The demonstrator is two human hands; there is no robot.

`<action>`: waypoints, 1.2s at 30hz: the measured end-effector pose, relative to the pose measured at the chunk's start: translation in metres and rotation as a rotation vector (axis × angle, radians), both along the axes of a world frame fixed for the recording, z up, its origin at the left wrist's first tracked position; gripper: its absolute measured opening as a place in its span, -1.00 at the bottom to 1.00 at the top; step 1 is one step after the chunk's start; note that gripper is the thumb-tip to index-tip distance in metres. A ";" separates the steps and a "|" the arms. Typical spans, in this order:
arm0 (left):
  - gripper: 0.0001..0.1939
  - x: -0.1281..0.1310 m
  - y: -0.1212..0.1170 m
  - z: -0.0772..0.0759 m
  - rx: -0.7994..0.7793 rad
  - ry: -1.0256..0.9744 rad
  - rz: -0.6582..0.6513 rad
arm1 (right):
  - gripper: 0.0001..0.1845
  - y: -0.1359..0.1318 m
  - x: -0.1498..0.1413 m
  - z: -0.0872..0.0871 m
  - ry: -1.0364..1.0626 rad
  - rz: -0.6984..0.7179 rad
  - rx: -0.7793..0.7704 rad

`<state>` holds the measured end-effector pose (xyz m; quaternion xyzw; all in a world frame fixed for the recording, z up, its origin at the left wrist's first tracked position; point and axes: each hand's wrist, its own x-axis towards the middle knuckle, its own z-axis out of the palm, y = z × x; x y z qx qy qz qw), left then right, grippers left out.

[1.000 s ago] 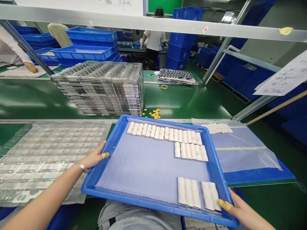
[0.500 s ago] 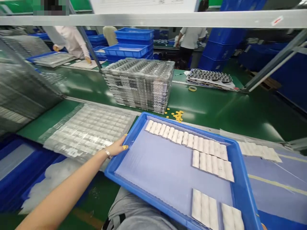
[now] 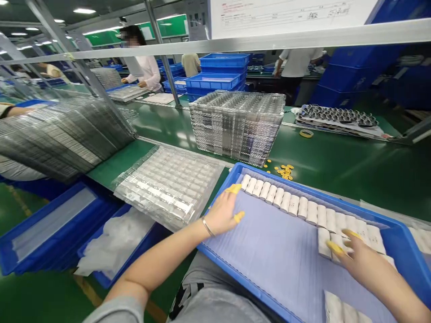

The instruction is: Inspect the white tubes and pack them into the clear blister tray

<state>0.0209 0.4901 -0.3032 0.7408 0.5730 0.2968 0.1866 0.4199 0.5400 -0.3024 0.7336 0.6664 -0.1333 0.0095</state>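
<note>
A blue tray point(image 3: 235, 277) with a pale lilac liner sits tilted in front of me. A long row of white cylinders point(image 3: 292, 206) runs along its far side, with a shorter row below and a few more at the near right. My left hand point(image 3: 222, 211) reaches over the tray's left side, fingers spread beside the left end of the long row. Over the shorter row is my right hand point(image 3: 365, 258), thumb and finger apart around some cylinders; blur hides how firmly they touch. Yellow covers are on fingertips of both hands.
Left of the tray lies a clear plastic sheet of pockets point(image 3: 168, 184). Behind stand a stack of clear trays point(image 3: 235, 128), loose yellow pieces point(image 3: 285, 171) and a tape roll point(image 3: 306, 133). Blue bins point(image 3: 50, 229) are low left. A metal rail point(image 3: 215, 46) crosses above; co-workers point(image 3: 144, 72) stand beyond.
My left hand has released the tray's left rim and moved inside it. My right hand has come into view over the cylinders. The view has turned left.
</note>
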 end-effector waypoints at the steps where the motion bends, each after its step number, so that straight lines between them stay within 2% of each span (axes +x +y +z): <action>1: -0.14 0.011 -0.004 0.001 0.010 -0.001 -0.055 | -0.29 0.010 -0.017 0.001 -0.035 0.009 -0.027; 5: -0.18 0.042 -0.010 -0.005 0.020 -0.028 -0.229 | -0.45 0.042 -0.064 -0.006 -0.150 -0.081 -0.113; 9: -0.19 0.056 -0.003 -0.008 0.015 -0.051 -0.339 | -0.56 0.049 -0.080 -0.020 -0.191 -0.179 -0.123; 12: -0.20 0.064 0.003 -0.008 0.007 -0.034 -0.398 | -0.52 0.036 -0.082 -0.022 -0.180 -0.196 -0.102; 19: -0.25 0.079 0.007 -0.018 -0.059 0.025 -0.409 | -0.22 -0.005 -0.065 -0.005 -0.216 -0.164 -0.027; 27: -0.24 0.109 0.019 -0.022 -0.198 0.009 -0.503 | -0.43 0.004 -0.054 -0.020 -0.282 -0.242 -0.040; 36: -0.24 0.132 0.027 -0.021 -0.302 0.029 -0.544 | -0.42 -0.007 -0.070 -0.039 -0.251 -0.215 0.002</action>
